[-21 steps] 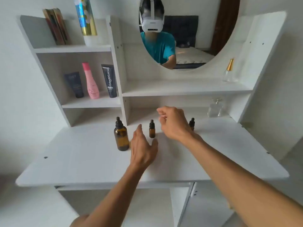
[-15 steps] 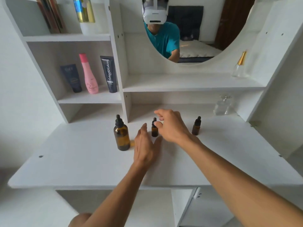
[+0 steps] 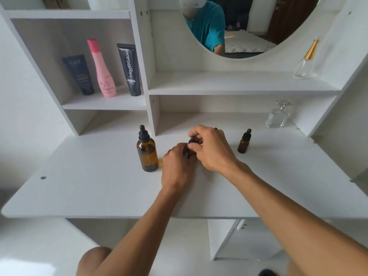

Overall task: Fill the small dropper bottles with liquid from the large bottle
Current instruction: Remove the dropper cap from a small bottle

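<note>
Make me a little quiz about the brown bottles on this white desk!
1. True or false: the large amber bottle still has its dropper cap on.
2. Which hands are on the middle small bottle? A) left only B) right only C) both
3. Fill in: the free small bottle stands to the ___ of the hands.

Key: 1 true. 2 C: left hand at the body, right hand at the cap. 3 right.

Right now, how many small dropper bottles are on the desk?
2 seen clearly: one held between both hands, one standing alone to the right. A dark tip behind the right hand may be another.
</note>
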The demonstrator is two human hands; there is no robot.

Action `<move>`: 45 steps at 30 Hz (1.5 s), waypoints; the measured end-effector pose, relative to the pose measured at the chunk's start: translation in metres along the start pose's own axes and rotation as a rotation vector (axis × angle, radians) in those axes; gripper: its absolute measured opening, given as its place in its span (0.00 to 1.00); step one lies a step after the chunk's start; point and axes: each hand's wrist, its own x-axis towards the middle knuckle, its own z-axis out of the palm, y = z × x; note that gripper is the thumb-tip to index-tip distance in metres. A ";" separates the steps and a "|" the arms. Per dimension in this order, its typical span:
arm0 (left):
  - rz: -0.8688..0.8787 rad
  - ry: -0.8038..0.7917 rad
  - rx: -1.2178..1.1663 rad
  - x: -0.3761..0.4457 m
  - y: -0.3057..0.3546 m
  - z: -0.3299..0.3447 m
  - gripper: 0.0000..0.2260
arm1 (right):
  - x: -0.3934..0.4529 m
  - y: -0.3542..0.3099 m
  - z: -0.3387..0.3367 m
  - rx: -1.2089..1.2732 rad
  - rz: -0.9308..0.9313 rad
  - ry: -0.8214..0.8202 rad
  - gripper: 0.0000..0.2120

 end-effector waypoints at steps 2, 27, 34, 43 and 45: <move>0.007 0.004 0.006 0.000 -0.003 0.000 0.08 | -0.003 0.002 -0.001 0.006 0.001 -0.005 0.12; 0.084 0.014 -0.003 -0.002 -0.011 0.000 0.10 | 0.001 -0.008 -0.016 -0.178 -0.086 -0.118 0.10; 0.095 0.020 -0.013 -0.005 -0.007 -0.002 0.11 | 0.003 -0.018 -0.020 -0.241 -0.055 -0.212 0.16; 0.089 0.011 0.000 -0.003 -0.009 -0.002 0.08 | 0.005 -0.025 -0.021 -0.290 -0.038 -0.243 0.17; 0.085 0.022 -0.006 -0.004 -0.008 -0.002 0.11 | 0.005 -0.027 -0.021 -0.305 -0.042 -0.229 0.14</move>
